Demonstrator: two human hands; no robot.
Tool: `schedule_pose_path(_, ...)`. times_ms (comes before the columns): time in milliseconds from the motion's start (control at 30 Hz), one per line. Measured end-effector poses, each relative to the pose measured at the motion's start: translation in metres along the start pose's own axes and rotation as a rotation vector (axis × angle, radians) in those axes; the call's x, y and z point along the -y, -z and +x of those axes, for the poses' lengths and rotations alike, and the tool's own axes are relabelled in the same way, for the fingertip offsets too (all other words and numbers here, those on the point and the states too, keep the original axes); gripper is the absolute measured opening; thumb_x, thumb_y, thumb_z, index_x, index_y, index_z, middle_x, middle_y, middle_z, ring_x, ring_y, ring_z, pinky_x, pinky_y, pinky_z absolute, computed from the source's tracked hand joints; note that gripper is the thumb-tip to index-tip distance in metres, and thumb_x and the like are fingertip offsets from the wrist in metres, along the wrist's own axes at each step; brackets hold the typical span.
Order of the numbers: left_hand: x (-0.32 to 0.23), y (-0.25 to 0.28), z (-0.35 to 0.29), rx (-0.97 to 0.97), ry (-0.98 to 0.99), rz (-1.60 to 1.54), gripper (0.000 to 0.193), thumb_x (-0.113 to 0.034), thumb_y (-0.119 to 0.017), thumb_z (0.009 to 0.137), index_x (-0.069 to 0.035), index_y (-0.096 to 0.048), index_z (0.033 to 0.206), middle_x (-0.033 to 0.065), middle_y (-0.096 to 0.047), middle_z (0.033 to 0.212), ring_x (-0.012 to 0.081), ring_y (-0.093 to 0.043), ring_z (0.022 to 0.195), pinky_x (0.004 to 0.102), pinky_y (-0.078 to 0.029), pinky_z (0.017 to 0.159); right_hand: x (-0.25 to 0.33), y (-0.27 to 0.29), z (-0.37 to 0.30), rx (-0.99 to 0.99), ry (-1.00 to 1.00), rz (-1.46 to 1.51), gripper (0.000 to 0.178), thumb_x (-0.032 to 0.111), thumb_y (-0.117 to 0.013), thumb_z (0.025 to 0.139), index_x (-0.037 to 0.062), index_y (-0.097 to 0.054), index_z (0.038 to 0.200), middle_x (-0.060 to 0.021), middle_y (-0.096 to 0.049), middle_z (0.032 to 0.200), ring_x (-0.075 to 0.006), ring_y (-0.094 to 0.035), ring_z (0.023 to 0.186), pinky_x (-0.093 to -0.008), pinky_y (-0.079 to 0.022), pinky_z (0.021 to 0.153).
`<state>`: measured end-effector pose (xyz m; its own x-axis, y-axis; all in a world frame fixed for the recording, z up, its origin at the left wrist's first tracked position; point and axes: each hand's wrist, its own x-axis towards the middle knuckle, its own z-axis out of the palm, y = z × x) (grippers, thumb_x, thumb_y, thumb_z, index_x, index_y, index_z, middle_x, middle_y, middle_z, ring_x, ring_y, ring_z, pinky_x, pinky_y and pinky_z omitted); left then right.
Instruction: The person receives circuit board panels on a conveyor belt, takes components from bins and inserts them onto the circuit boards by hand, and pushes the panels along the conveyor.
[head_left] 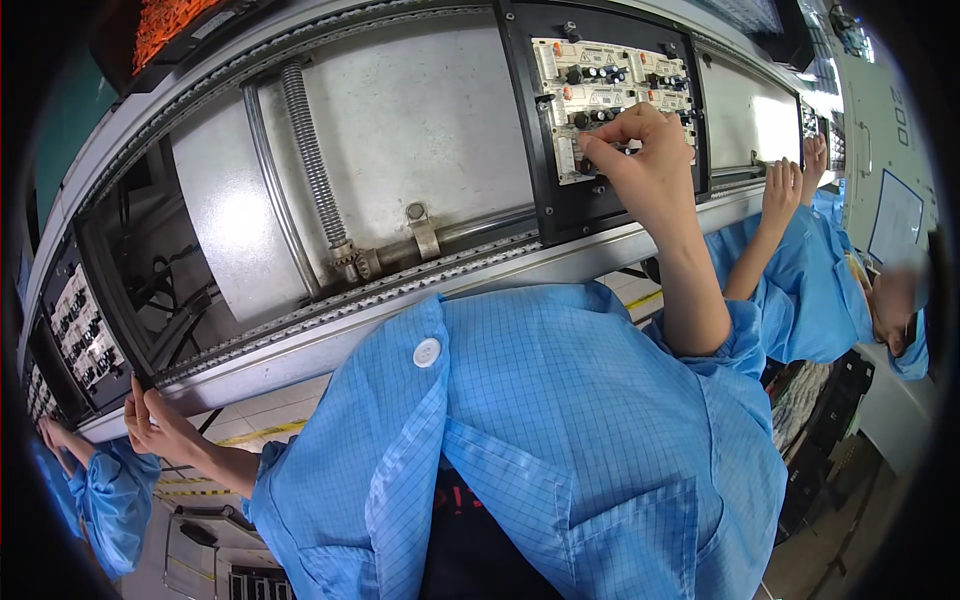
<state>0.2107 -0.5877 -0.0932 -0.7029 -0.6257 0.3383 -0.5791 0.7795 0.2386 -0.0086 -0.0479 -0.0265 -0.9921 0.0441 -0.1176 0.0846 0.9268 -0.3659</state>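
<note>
My right hand point(645, 155) is over a cream circuit board panel point(600, 95) crowded with small black, blue and orange parts. Its thumb and forefinger are pinched together close to the panel's lower part. Whatever lies between those fingertips is too small to make out. The panel sits in a black carrier frame point(522, 110) on the conveyor. Far to the left, my left hand point(155, 428) has its fingers apart and loosely bent, a fingertip at the near corner of another black carrier point(110, 320). That carrier bears a second board panel point(85, 328).
The conveyor's near rail point(480, 262) and chain run across in front of me. Between the carriers lie a metal plate point(420, 110), a threaded rod point(312, 150) and cables. An orange-filled bin point(165, 30) stands beyond. Co-workers in blue point(810, 280) point(110, 500) are at both sides.
</note>
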Motion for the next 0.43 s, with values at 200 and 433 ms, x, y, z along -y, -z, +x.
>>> schedule_pose_path(200, -0.003, -0.004, 0.001, -0.012, 0.007, 0.005, 0.036, -0.032, -0.059, 0.085, -0.011, -0.072, 0.112, 0.008, -0.06, 0.104, 0.0201, -0.056, 0.096, 0.0321, -0.047, 0.076, 0.004, -0.006, 0.0, -0.031, 0.035, -0.102, 0.018, 0.023, -0.074, 0.072, 0.0052, -0.072, 0.075, -0.0028, -0.063, 0.079, -0.0223, -0.052, 0.091, -0.0365, -0.039, 0.085)
schedule_pose_path(433, 0.002, 0.004, 0.0, -0.017, 0.015, 0.002, 0.037, -0.033, -0.059, 0.084, -0.011, -0.072, 0.11, 0.008, -0.06, 0.105, 0.0214, -0.056, 0.098, 0.0333, -0.046, 0.08, 0.02, -0.006, -0.01, -0.156, 0.25, -0.439, 0.012, 0.019, -0.07, 0.078, 0.0082, -0.074, 0.078, -0.0014, -0.063, 0.081, -0.0235, -0.054, 0.094, -0.0405, -0.034, 0.081)
